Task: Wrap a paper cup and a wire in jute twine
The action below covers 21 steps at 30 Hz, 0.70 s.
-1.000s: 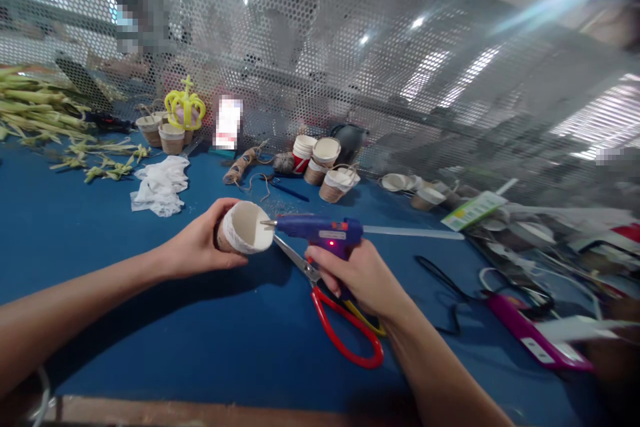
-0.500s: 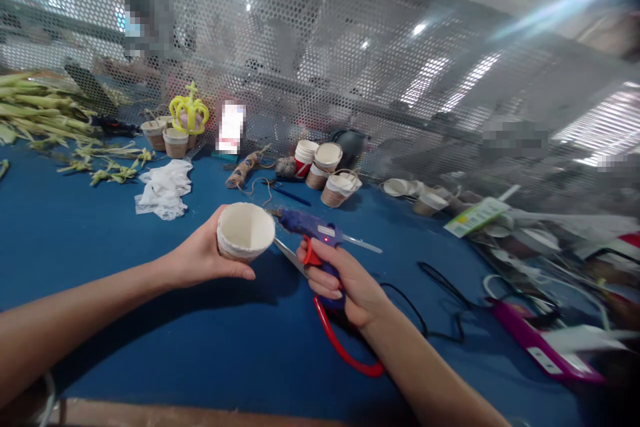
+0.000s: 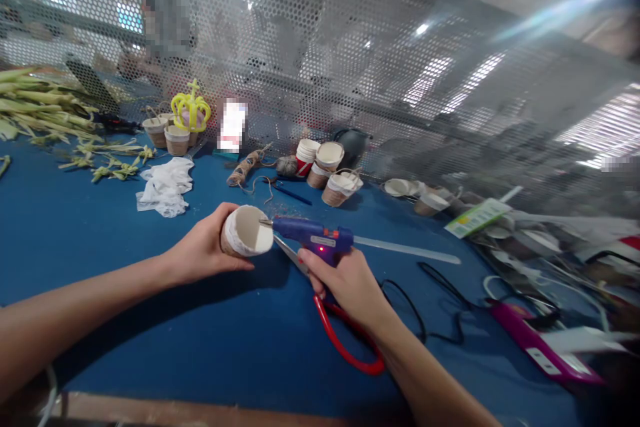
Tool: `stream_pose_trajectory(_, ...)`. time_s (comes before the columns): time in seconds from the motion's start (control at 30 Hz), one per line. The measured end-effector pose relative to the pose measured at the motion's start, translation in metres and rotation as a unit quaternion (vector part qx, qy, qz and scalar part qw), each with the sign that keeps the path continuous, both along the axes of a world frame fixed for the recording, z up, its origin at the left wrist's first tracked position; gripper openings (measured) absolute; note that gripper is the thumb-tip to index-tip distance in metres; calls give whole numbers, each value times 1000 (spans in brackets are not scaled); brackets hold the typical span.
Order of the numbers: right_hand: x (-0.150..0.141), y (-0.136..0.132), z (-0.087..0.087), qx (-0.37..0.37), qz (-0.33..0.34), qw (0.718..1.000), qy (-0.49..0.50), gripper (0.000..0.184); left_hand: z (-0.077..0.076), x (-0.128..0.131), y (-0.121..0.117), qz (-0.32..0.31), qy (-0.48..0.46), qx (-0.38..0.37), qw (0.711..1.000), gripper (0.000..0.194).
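My left hand (image 3: 203, 251) is wrapped round a small paper cup (image 3: 245, 232) with a white band at its rim, tilted so its mouth faces right. My right hand (image 3: 345, 283) grips the handle of a blue glue gun (image 3: 313, 235) whose red light is on; a clear glue stick (image 3: 405, 249) pokes out of its back. The gun's nozzle touches the cup's rim at the upper right. Red-handled scissors (image 3: 345, 347) lie on the blue table (image 3: 225, 340) under my right hand.
Several paper cups (image 3: 325, 170) stand at the back by a perforated metal screen (image 3: 350, 60). A white cloth (image 3: 167, 187), green leaf strips (image 3: 45, 113), a yellow crown (image 3: 190, 110) and twine lie to the left. A black cord (image 3: 430, 300) and a pink tool (image 3: 535, 340) lie right.
The cup has tipped back onto its side from mouth-up, and the glue gun has swung level again so its nozzle meets the cup's rim.
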State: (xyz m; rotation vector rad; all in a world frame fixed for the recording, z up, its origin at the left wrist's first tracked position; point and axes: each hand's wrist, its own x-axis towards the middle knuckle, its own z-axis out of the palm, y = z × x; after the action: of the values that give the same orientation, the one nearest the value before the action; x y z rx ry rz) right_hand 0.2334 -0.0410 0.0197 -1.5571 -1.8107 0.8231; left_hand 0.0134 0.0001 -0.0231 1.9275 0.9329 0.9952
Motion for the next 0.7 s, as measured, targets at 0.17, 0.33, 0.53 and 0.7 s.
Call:
stream_pose_trajectory(0.17, 4, 1, 2, -26, 18, 999, -8, 43, 1, -1, 0, 6, 14, 8, 1000, 64)
stream_pose_trajectory(0.33, 6, 3, 5, -10, 9, 1000, 8, 42, 1, -1, 0, -16, 12, 17, 1000, 65)
stream_pose_trajectory(0.53, 9, 3, 3, -55, 19, 996, 72, 34, 0, -1, 1, -13, 6, 3, 1000, 68)
stream_pose_trajectory(0.7, 10, 5, 2, -117, -12, 947, 297, 24, 5, 0, -2, -42, -25, -34, 998, 67)
